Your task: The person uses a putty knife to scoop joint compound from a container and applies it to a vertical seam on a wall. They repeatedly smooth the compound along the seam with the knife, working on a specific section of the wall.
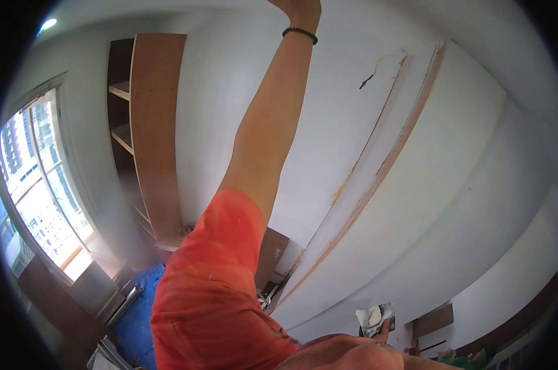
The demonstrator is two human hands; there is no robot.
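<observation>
Showing at lower right, a plate is pinched by the right hand; the left hand is cropped at top centre, its fingers' state indeterminable; a lower-centre panel is illegibly marked.

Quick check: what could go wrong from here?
The white material on the flat plate in the right hand could slip off if tilted. The left hand, raised and cut off by the frame's top edge, could slip unseen. Long strips by the blue floor covering might trip someone.
</observation>
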